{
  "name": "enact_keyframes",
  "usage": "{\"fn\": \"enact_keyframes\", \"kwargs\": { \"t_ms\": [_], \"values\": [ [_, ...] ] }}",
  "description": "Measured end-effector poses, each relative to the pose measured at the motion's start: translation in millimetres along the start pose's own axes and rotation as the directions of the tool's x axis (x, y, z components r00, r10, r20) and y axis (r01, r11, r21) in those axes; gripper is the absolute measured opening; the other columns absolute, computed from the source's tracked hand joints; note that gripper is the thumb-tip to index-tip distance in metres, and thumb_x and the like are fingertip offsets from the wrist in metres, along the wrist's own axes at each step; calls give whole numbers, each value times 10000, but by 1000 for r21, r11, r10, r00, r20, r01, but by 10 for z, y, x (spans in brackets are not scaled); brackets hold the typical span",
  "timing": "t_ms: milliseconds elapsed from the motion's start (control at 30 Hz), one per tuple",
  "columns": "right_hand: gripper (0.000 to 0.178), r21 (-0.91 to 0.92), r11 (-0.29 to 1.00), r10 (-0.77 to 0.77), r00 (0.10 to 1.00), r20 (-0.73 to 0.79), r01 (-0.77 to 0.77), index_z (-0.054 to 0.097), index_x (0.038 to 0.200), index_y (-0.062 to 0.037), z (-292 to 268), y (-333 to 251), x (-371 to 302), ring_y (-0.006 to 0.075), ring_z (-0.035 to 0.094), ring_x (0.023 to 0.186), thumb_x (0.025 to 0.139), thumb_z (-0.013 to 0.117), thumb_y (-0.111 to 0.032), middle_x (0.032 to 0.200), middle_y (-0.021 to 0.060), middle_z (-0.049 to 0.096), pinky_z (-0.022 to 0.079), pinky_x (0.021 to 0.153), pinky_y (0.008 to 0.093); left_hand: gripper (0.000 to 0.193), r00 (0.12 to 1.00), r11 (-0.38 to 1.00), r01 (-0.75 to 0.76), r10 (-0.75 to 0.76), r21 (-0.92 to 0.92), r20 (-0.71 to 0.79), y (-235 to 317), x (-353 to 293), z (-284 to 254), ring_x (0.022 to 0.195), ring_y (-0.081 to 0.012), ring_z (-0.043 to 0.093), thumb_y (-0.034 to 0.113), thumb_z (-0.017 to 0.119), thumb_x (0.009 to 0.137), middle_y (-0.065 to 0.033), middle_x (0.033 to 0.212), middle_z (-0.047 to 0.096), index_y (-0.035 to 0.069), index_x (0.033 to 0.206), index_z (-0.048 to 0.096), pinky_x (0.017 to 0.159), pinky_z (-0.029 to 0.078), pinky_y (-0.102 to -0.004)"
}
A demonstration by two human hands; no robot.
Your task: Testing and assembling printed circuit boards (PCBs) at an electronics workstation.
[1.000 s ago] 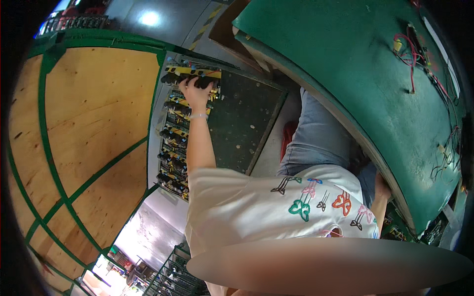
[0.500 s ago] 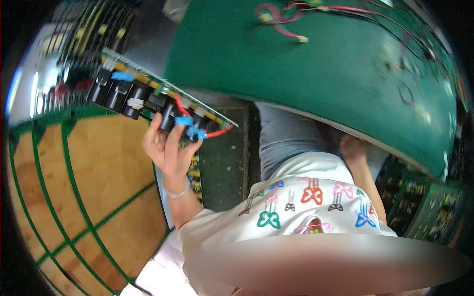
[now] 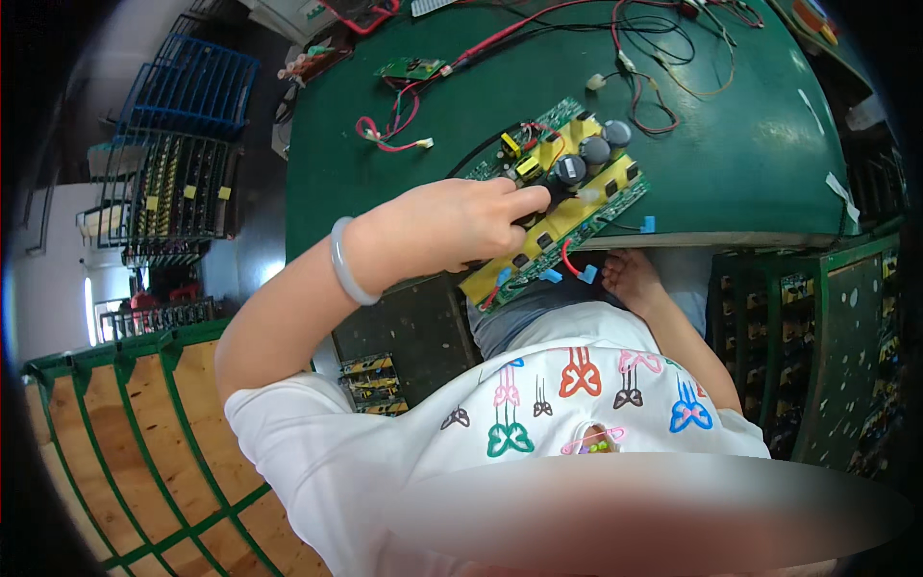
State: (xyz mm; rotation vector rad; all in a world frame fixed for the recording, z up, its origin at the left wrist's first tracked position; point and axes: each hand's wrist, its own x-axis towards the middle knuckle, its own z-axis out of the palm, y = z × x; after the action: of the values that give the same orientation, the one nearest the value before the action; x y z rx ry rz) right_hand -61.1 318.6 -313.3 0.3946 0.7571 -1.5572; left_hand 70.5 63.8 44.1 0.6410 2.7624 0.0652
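A green circuit board [image 3: 575, 213] with yellow strips, grey capacitors [image 3: 594, 151] and black parts is in my left hand [image 3: 461, 223]. My fingers close round its tall parts from above. The board lies tilted across the table's near edge, its lower end jutting over my lap. Red and black wires with blue connectors [image 3: 587, 275] stick out from its near side. My right hand [image 3: 630, 276] rests on my lap below the table edge, fingers loosely curled, nothing visible in it.
On the green table [image 3: 365, 178] lie a small circuit board [image 3: 411, 68] with a red lead and a tangle of cables [image 3: 639, 58]. Racks of boards [image 3: 178, 192] stand at far left and right [image 3: 803, 327]. A green-framed wooden cart [image 3: 144, 433] is at near left.
My left hand has carried the board rightward from beside the table to its near edge, and the board has turned over to show its parts from above. My right hand stays on my lap.
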Motion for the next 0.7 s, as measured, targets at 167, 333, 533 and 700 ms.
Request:
{"fn": "enact_keyframes", "kwargs": {
  "t_ms": [167, 333, 533, 700],
  "values": [
    [305, -38, 998, 53, 999, 4, -52, 617, 1042, -109, 12, -33, 25, 209, 607, 812, 995, 492, -383, 834, 48, 650, 493, 774, 367, 105, 999, 999, -27, 27, -33, 17, -135, 163, -53, 1001, -226, 598, 46, 663, 749, -73, 1308, 540, 27, 852, 663, 784, 585, -338],
    [276, -14, 996, 87, 996, 11, -86, 609, 1003, -123, 9, -14, 71, 216, 608, 812, 986, 498, -375, 849, 48, 649, 490, 795, 379, 92, 994, 996, -88, 86, -22, -68, -214, 504, 25, 1030, -222, 606, 77, 638, 780, -43, 1370, 530, 40, 859, 670, 781, 588, -325],
    [318, 184, 983, 25, 999, 24, -29, 607, 1026, -90, 39, -107, -31, 261, 581, 900, 978, 480, -377, 920, 111, 633, 480, 826, 412, 118, 936, 993, -106, 120, 60, -331, -201, 701, 154, 1099, -232, 607, 87, 642, 788, -37, 1419, 524, 47, 896, 670, 812, 584, -329],
    [443, 394, 915, -178, 964, 196, 89, 599, 1231, -82, 142, -342, -273, 313, 535, 1132, 979, 475, -424, 1209, 151, 614, 390, 1043, 509, 356, 595, 966, 258, -168, -10, -786, -250, -239, 646, 1067, -292, 617, 70, 722, 831, -99, 1259, 628, 90, 1185, 689, 875, 507, -359]
  ]
}}
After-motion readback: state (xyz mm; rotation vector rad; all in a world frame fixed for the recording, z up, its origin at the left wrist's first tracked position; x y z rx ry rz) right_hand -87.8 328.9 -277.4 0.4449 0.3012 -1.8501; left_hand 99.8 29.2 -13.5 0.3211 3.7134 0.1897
